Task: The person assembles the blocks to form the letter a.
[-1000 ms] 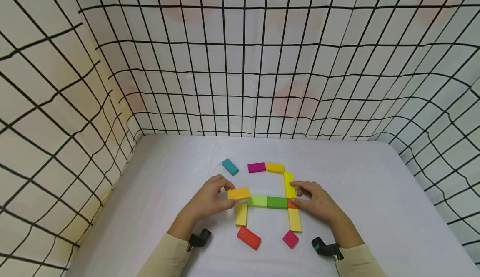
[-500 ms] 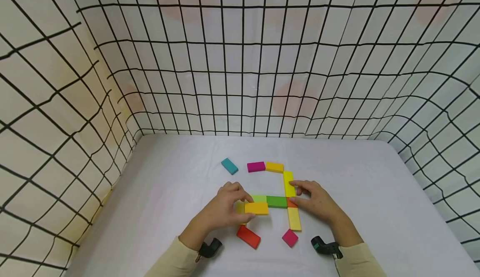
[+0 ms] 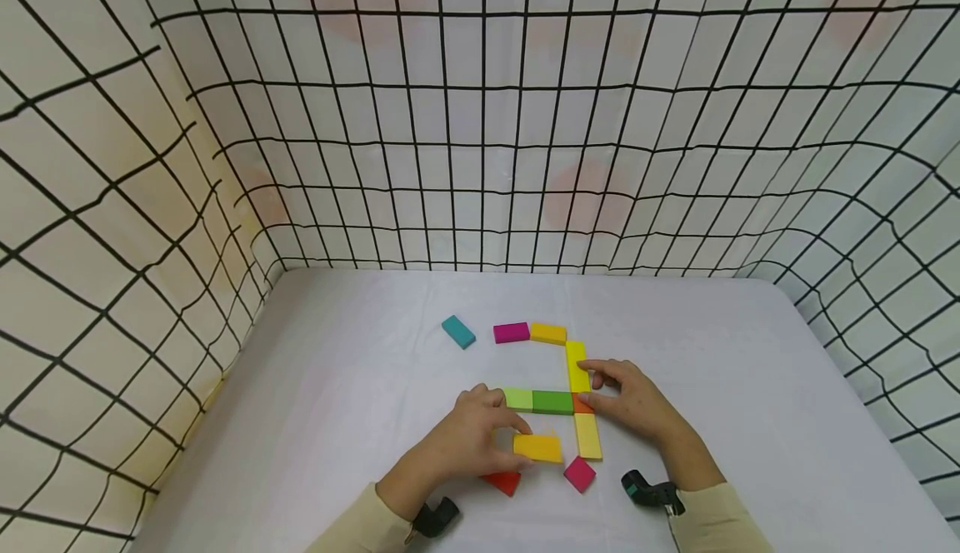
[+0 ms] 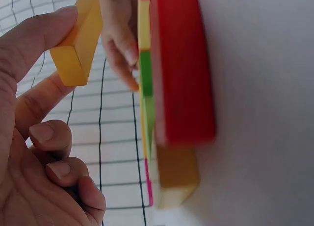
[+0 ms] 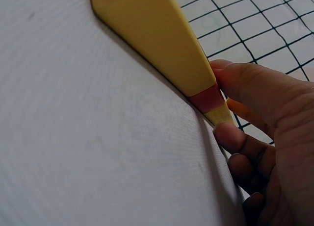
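Between thumb and index finger my left hand [image 3: 465, 438] pinches an amber-yellow block [image 3: 537, 448]. In the left wrist view the amber-yellow block [image 4: 78, 42] is raised off the table. A red block [image 3: 504, 482] lies below this hand, partly covered by it. My right hand [image 3: 633, 401] rests at the right of the block layout, its thumb touching an orange-red block [image 3: 582, 403] and its index finger on a bright yellow block [image 3: 576, 360]. Light green [image 3: 517, 399] and dark green [image 3: 552, 402] blocks form a row with the orange-red one. Below it lies a pale yellow block [image 3: 588, 436].
A crimson block [image 3: 580, 474] lies at the lower end of the right column. A magenta block [image 3: 512, 333] and a yellow block [image 3: 548, 334] lie end to end at the top. A teal block [image 3: 458, 331] lies apart at upper left. Black wire mesh [image 3: 483, 145] surrounds the white table [image 3: 360, 328].
My left hand has carried the amber-yellow block right and toward the near side, now covering the left pale yellow block and part of the red one. The right hand stays in place.
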The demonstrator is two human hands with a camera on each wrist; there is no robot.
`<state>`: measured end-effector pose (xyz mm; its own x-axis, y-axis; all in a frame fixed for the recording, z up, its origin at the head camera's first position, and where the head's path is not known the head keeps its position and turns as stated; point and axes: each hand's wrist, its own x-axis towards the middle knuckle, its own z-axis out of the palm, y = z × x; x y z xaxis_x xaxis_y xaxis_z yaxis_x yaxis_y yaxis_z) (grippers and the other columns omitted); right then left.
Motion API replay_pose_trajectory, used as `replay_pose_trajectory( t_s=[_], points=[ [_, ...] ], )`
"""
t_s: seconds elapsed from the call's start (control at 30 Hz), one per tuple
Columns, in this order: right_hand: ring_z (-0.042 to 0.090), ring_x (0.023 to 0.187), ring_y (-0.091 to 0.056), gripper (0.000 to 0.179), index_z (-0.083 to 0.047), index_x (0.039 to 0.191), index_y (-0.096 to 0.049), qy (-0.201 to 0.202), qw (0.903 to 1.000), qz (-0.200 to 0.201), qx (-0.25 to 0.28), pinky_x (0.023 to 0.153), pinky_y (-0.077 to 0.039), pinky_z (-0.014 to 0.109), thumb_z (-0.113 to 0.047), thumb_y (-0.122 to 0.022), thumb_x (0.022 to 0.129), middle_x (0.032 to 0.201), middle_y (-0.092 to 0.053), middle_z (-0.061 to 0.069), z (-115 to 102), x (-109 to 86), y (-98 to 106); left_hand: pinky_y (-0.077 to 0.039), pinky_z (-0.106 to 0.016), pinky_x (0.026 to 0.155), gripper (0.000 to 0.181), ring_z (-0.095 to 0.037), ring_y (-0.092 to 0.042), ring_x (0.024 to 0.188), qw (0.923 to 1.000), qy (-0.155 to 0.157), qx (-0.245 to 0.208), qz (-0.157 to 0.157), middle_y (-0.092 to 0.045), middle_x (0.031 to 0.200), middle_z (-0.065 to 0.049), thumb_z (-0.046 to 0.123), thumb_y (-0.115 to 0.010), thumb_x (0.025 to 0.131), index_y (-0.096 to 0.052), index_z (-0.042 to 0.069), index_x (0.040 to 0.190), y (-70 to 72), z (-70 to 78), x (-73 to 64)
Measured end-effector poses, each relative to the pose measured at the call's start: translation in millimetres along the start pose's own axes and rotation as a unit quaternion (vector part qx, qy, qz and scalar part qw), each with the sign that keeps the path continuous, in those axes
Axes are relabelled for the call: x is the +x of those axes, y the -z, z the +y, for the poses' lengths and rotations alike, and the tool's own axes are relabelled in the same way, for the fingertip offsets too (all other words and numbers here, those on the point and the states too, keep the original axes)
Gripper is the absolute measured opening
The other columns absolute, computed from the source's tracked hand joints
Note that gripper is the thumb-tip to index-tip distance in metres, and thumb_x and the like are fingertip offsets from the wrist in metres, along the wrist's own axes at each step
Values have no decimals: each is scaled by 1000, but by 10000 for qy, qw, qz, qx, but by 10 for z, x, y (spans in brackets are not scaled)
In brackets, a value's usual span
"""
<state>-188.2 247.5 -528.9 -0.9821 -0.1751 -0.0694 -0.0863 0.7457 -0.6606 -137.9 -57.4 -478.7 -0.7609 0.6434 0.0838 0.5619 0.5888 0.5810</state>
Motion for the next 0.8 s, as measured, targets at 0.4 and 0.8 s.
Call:
replay_pose_trajectory(
  t_s=[0.4, 0.8],
  points=[
    [20, 104, -48, 52, -20, 133, -67, 189, 9998, 5, 91, 90, -42, 40, -39, -80, 87, 96, -57, -5, 32, 14, -8, -25, -20, 66, 34, 2, -34, 79, 9931, -862, 598, -515, -52, 80, 12, 58, -84, 76, -81, 35, 101, -204, 53, -4],
    [21, 103, -48, 51, -20, 132, -67, 186, 9997, 5, 143, 89, -41, 40, -40, -80, 87, 97, -56, -4, 47, 14, -10, -28, -24, 77, 31, -1, -37, 92, 9919, -140, 574, -1124, -51, 86, 17, 59, -85, 74, -76, 37, 94, -197, 119, -25]
  ],
)
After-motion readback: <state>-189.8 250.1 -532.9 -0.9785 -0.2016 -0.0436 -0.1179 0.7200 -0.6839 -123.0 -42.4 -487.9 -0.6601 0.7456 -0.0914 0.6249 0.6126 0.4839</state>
